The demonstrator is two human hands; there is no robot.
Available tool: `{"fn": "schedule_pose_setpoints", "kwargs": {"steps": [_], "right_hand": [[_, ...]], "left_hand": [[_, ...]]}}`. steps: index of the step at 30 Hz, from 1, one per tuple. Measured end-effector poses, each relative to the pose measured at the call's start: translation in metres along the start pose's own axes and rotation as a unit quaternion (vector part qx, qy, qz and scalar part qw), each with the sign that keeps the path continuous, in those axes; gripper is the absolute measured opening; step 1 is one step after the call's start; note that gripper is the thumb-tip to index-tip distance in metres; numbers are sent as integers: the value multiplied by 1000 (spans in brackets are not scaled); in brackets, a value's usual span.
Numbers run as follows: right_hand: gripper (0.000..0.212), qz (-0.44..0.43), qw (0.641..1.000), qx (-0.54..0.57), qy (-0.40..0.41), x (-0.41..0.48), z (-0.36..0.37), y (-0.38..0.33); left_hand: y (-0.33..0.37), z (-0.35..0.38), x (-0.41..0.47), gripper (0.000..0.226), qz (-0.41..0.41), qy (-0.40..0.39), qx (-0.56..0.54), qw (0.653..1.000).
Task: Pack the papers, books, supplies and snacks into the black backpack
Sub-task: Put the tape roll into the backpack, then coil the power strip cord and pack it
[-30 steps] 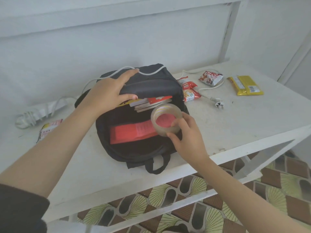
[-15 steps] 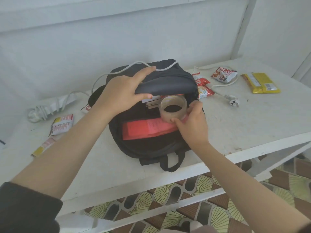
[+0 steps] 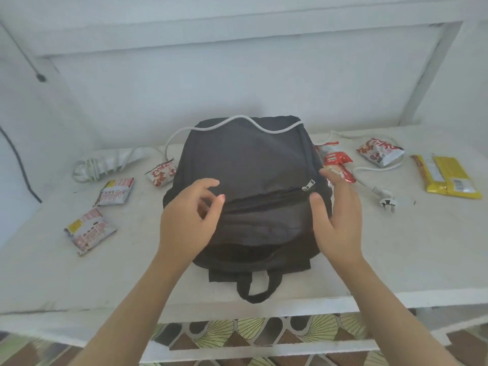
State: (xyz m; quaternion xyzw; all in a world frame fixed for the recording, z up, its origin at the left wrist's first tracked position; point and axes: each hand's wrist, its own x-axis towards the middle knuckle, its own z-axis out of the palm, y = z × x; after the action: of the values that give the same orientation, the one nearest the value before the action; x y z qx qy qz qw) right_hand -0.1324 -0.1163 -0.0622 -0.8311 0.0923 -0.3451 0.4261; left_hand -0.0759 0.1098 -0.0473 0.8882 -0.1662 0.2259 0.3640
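The left hand hovers over the front of the backpack, fingers loosely curled, thumb and forefinger close together. They seem to hold nothing, though blur makes it hard to say whether they brush the fabric. The right hand is spread and empty at the bag's right side, fingertips just beside the zip pull.

Half a second ago the left hand was holding the flap up and the right was lowering a roll of tape into the main pocket. Now the flap lies down over the opening and the tape is out of sight, so it is probably inside with the books. The supplies step looks done.

The backpack lies flat in the middle of the surface, handle toward the person, with a white cord draped across its far end. The snacks are still out: three packets to the left, and a red one, a white one and a yellow one to the right. With the right hand near the zip pull, the front pocket may be opened next for them.
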Motion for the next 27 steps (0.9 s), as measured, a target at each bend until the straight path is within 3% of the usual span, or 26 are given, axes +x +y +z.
{"fn": "schedule_pose_setpoints", "kwargs": {"steps": [5,8,14,18,21,27], "right_hand": [[63,-13,968,-192,-161,18,1,14],[68,5,941,-278,-191,14,9,21],[64,-21,958,-227,-172,25,22,4],[51,-83,970,-128,-189,50,46,-40],[43,-145,961,-100,-214,78,87,-76],[42,-227,919,-184,-267,128,200,-122]], "left_hand": [[-22,22,-49,43,-7,-72,71,995],[-26,27,-64,46,-7,-87,78,993],[-33,11,-66,25,-58,-18,-27,998],[-61,-26,-46,19,-55,70,3,996],[-98,-64,-19,24,-105,67,24,992],[-187,-129,48,34,-158,1,108,982]]}}
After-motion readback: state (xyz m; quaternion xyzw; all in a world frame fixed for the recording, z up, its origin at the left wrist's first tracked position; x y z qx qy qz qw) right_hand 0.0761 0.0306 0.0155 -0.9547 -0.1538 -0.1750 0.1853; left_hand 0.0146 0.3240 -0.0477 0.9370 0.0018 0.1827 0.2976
